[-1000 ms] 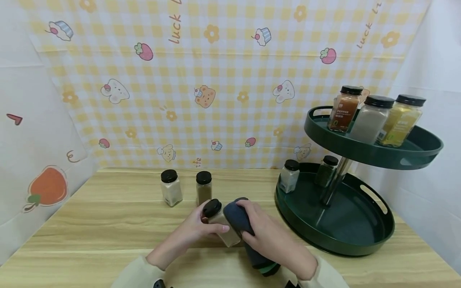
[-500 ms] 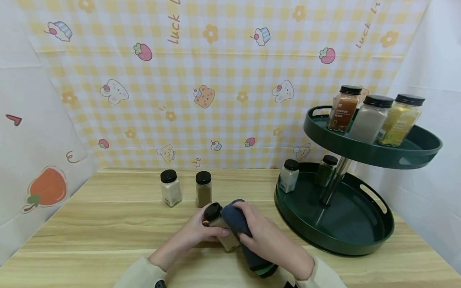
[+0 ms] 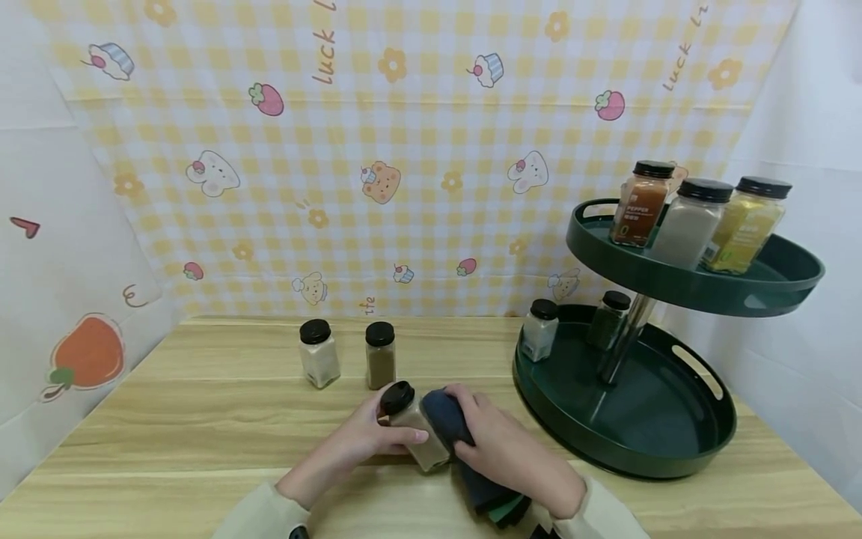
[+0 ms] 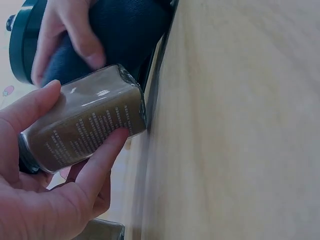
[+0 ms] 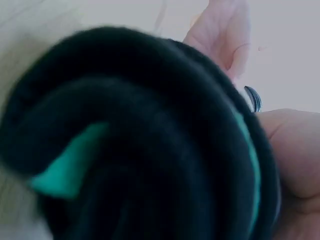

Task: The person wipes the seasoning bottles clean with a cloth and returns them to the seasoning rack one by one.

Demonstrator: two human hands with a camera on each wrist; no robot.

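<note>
My left hand point(image 3: 377, 433) grips a square glass spice jar point(image 3: 419, 438) with a black lid, tilted with the lid up and to the left. In the left wrist view, brown-grey powder and small white print show on the jar point(image 4: 85, 120), thumb and fingers on opposite sides. My right hand point(image 3: 500, 442) holds a rolled dark navy cloth point(image 3: 444, 415) against or close beside the jar's right side. Loose folds with a green stripe hang below that hand. Dark rolled layers of the cloth point(image 5: 150, 125) fill most of the right wrist view.
Behind the hands stand a jar of white powder point(image 3: 319, 359) and a jar of brown powder point(image 3: 381, 361). At right, a two-tier green rack point(image 3: 626, 449) holds a pale jar point(image 3: 540, 333), a dark jar point(image 3: 609, 322) and several jars above, including a pepper jar point(image 3: 643, 206).
The jar and left hand have shifted slightly down. The cloth and right hand slid down along the jar, then a little away to the right, uncovering more of its side.
</note>
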